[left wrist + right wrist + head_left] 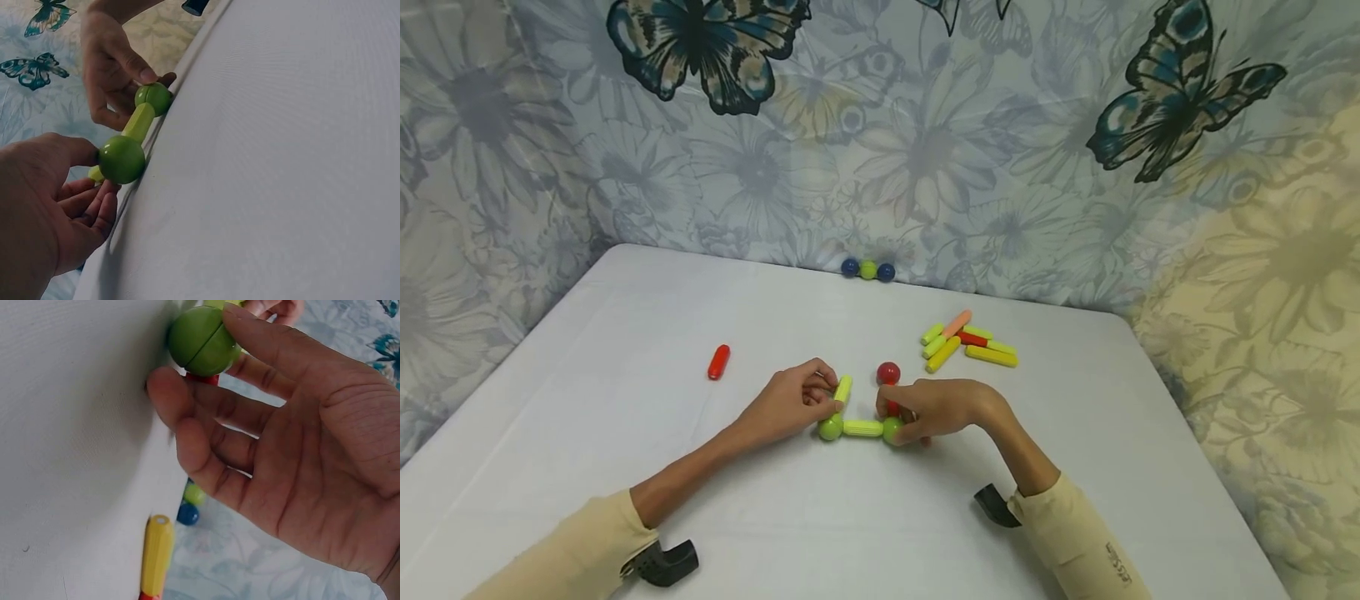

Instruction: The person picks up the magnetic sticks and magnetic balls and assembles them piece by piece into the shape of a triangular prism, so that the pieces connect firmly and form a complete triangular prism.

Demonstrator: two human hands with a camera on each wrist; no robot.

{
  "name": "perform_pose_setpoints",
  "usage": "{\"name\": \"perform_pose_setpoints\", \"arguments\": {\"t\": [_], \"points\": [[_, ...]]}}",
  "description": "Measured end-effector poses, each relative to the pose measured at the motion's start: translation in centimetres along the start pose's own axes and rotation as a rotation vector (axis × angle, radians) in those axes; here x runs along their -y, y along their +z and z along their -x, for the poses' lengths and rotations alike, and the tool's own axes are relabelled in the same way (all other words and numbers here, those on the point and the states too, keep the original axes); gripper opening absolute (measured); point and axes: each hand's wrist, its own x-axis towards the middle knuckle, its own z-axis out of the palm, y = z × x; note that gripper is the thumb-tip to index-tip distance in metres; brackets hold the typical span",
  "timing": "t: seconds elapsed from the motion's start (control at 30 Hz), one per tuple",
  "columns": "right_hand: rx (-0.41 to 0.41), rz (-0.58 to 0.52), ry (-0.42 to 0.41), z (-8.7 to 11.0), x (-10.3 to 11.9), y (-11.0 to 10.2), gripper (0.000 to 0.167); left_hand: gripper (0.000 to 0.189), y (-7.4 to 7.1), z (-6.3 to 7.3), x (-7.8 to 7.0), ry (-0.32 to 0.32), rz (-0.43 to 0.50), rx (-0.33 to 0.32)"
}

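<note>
A yellow-green rod [862, 427] joins two green balls on the white table. My left hand [790, 396] pinches a second yellow-green rod [843, 390], which reaches away from the left green ball [830, 429]; the thumb lies right at that ball. At the other end, my right hand [946, 406] has its thumb against the right green ball [203, 341] and its fingers curled about it. A red rod [892, 407], partly hidden by the right fingers, runs from this ball toward a red ball [888, 372].
Several yellow, green, red and salmon rods, including a yellow rod [991, 357], are piled at the right. One loose red rod [718, 362] lies to the left. Two blue balls with a green ball [868, 269] between them sit at the back edge, by the patterned cloth.
</note>
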Motion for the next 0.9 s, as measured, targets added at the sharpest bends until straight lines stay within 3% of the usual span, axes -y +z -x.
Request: {"name": "perform_pose_setpoints", "arguments": {"t": [0.5,0.73,0.9], "points": [[-0.042,0.111,-0.077,0.1,0.3,0.3,0.026,0.020,1.7,0.3,-0.2,-0.009,0.009,-0.056],[-0.044,0.097,-0.023,0.2,0.5,0.3,0.046,0.018,2.0,0.4,0.0,-0.027,-0.020,-0.073],[-0.032,0.078,-0.042,0.2,0.6,0.2,0.053,0.018,1.8,0.3,0.1,-0.022,-0.043,-0.073]]}}
